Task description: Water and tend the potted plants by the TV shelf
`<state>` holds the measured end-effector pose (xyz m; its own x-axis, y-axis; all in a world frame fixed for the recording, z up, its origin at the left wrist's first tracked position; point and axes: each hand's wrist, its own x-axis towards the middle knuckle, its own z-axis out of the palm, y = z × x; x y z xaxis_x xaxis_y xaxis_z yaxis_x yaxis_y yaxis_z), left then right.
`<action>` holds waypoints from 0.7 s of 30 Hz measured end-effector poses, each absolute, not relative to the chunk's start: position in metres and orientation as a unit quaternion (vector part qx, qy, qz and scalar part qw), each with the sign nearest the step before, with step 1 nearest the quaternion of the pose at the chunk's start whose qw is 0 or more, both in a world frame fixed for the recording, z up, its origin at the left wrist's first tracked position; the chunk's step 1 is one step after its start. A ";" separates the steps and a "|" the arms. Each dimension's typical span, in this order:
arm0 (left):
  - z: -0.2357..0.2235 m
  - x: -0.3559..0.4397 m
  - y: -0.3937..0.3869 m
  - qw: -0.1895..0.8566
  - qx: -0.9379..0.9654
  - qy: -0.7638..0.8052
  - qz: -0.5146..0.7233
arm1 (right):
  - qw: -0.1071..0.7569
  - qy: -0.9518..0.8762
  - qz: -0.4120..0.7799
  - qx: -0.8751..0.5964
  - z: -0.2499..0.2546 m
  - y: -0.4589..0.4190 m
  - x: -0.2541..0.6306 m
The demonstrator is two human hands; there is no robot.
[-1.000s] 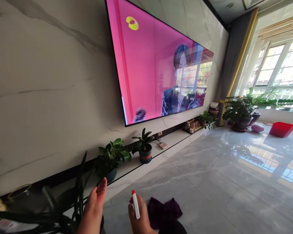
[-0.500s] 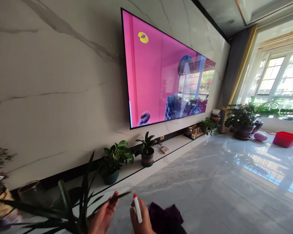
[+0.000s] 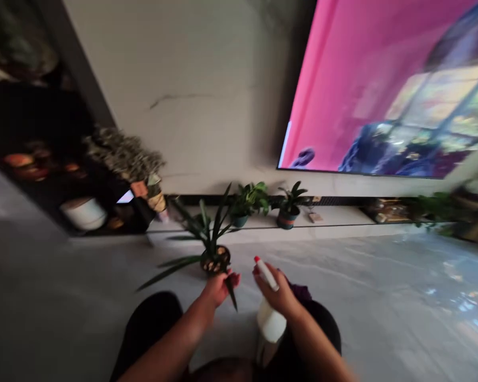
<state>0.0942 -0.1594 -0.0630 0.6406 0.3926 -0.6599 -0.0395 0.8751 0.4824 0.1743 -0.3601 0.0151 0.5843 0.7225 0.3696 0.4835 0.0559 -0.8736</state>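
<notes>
My right hand (image 3: 278,293) is wrapped round the neck of a white spray bottle (image 3: 271,322), whose red-tipped nozzle points up and left. With curled fingers my left hand (image 3: 218,289) holds a long dark leaf (image 3: 231,293) of a potted plant, and the leaf's tip hangs down past the hand. The plant's pot (image 3: 215,260) stands on the floor just beyond that hand, with pale stones or chips on its soil. Behind my right forearm lies a dark purple cloth (image 3: 301,292), partly hidden.
Two small potted plants, one broad-leaved (image 3: 250,200) and one in a green pot with an orange band (image 3: 287,218), stand on a low ledge (image 3: 338,217) under a television (image 3: 342,69). At left are a dark shelf and a white pot (image 3: 84,213). The glossy floor (image 3: 354,286) spreads right.
The view has swung down and left, bringing my forearms, knees, the bottle's body and the plant's pot into sight. My right hand still holds the spray bottle, my left hand the leaf.
</notes>
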 end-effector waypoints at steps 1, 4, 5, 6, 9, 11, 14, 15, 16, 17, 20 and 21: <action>-0.070 0.089 -0.160 0.877 0.211 0.411 0.129 | 0.559 -0.446 0.134 -0.686 0.024 -0.362 0.172; -0.088 0.075 -0.167 0.881 0.204 0.407 0.130 | 0.496 -0.453 0.193 -0.715 0.035 -0.370 0.163; -0.091 0.072 -0.171 0.885 0.204 0.400 0.125 | 0.473 -0.459 0.206 -0.723 0.034 -0.374 0.159; -0.093 0.069 -0.175 0.889 0.205 0.391 0.118 | 0.452 -0.465 0.215 -0.730 0.031 -0.379 0.154; -0.091 0.064 -0.186 0.903 0.208 0.362 0.098 | 0.406 -0.473 0.242 -0.743 0.018 -0.390 0.139; -0.088 0.063 -0.190 0.910 0.207 0.349 0.091 | 0.392 -0.472 0.258 -0.746 0.010 -0.393 0.132; -0.086 0.064 -0.191 0.913 0.204 0.342 0.087 | 0.387 -0.474 0.262 -0.746 0.003 -0.391 0.126; -0.086 0.065 -0.190 0.913 0.204 0.341 0.086 | 0.384 -0.478 0.258 -0.747 0.001 -0.389 0.125; -0.086 0.065 -0.190 0.914 0.204 0.341 0.087 | 0.379 -0.481 0.253 -0.749 -0.001 -0.387 0.124; -0.085 0.065 -0.189 0.914 0.203 0.340 0.087 | 0.373 -0.483 0.248 -0.752 -0.003 -0.385 0.123; -0.085 0.063 -0.188 0.916 0.201 0.336 0.092 | 0.353 -0.479 0.242 -0.766 -0.010 -0.381 0.122; -0.084 0.062 -0.187 0.916 0.200 0.334 0.094 | 0.346 -0.478 0.241 -0.771 -0.013 -0.380 0.122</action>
